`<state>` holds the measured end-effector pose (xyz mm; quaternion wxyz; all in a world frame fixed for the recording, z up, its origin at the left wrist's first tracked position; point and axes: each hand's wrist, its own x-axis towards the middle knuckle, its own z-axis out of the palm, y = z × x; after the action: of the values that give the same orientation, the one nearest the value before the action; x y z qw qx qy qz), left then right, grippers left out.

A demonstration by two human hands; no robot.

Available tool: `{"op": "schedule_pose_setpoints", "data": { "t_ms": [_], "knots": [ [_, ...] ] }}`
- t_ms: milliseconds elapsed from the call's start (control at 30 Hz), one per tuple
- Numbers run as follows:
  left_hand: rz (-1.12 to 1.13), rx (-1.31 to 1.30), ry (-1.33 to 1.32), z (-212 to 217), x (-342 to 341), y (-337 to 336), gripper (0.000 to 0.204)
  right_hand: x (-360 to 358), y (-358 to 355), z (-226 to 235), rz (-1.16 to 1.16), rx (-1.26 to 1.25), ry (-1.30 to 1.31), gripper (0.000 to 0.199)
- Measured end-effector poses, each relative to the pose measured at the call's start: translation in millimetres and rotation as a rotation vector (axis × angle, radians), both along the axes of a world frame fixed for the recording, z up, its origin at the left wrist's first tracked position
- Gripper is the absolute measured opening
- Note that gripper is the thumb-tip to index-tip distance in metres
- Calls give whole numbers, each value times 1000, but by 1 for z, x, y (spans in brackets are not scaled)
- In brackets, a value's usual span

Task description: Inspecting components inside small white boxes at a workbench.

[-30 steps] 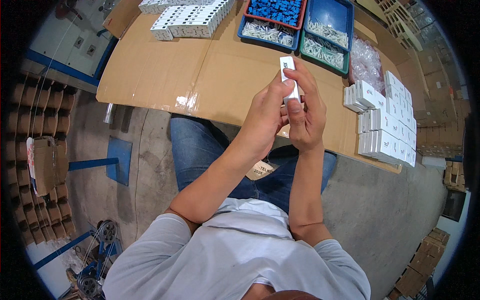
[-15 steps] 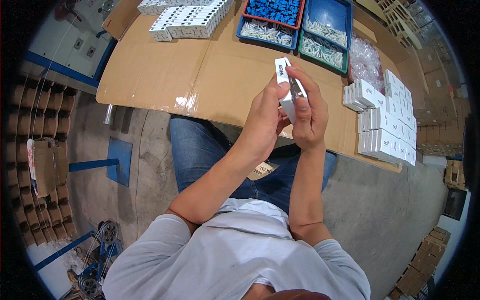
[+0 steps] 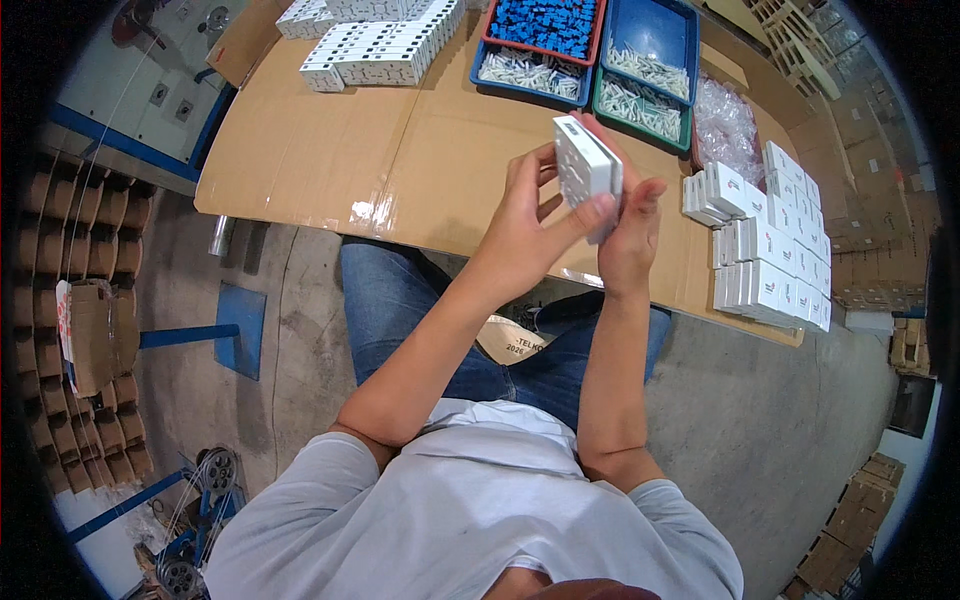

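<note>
Pinching a small white box [image 3: 586, 170] between thumb and fingers, the left hand [image 3: 530, 225] holds it up above the near edge of the desk [image 3: 400, 170], tilted so one broad face turns toward the person, probably so that face can be looked over. The right hand [image 3: 630, 235] stands just beside it, palm toward the box and fingers pressed together along its far side, steadying it from behind; whether its thumb touches the box cannot be told. Both forearms rise from the lower edge, elbows tucked in near the lap, which keeps the box close to the body. Under the hands lies the brown cardboard sheet covering the desk. To the right, near the desk's corner, a stack of white cartons [image 3: 765, 250] sits in tidy rows within easy reach of the right hand. Beyond them is a clear plastic bag [image 3: 725, 125]. At the far side stand a blue tray of blue parts [image 3: 545, 25], with pale small parts in the tray just near of it [image 3: 530, 72], and a second blue tray with pale parts [image 3: 650, 65] to its right. Farther left on the far side, another batch of white boxes [image 3: 380, 45] is lined up. On the floor to the left run rows of brown cardboard dividers [image 3: 75, 260].
</note>
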<state>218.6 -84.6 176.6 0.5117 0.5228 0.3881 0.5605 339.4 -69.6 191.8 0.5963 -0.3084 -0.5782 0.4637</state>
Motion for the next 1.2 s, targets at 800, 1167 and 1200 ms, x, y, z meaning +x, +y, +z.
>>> {"op": "schedule_pose_setpoints", "data": {
  "t_ms": [800,1167,1200],
  "knots": [
    [-137,-411,-575,39,9,-24,45,-2,5,-9,-305,511,-405,89],
    [-86,-390,-586,27,9,-23,40,-6,5,-17,-288,444,-356,88],
    [-84,-396,-596,27,9,-23,40,-6,6,-15,-288,447,-356,88]
  ]
}}
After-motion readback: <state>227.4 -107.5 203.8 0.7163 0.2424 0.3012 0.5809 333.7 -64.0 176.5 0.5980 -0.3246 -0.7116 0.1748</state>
